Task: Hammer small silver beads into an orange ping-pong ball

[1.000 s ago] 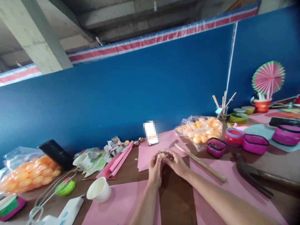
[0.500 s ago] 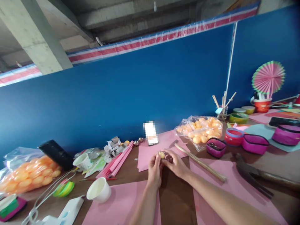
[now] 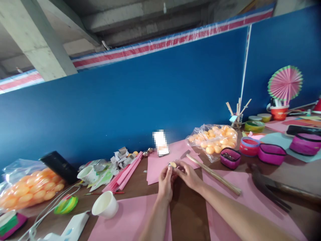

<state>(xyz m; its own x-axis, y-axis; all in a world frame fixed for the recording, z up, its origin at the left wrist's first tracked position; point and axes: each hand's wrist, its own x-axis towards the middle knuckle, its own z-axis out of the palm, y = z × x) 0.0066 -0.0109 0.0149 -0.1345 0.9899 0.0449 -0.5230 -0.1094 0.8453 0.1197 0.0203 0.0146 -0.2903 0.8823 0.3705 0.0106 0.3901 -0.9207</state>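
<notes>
A small round piece (image 3: 173,164), pale gold with a shiny edge, is pinched between my two hands above the brown table (image 3: 188,214). My left hand (image 3: 166,183) grips it from the left with thumb and fingers closed. From the right, my right hand (image 3: 188,175) has its bent fingertips on the same piece. The fingers cover much of it, so its exact kind does not show. Just beyond my right hand lies a small hammer (image 3: 215,175) with a wooden handle, across sheets of pink paper (image 3: 156,169).
A claw hammer (image 3: 271,189) lies at right, near a purple pouch of small metal bits (image 3: 230,159). Bags of orange balls (image 3: 218,137) rest at both sides. A white cup (image 3: 105,205), power strip (image 3: 75,226) and folded pink strips (image 3: 130,172) are at left.
The piece has turned in my fingers, and its pale gold face sits slightly further right. The brown part seen between my hands before is now mostly hidden. My right fingers have shifted slightly.
</notes>
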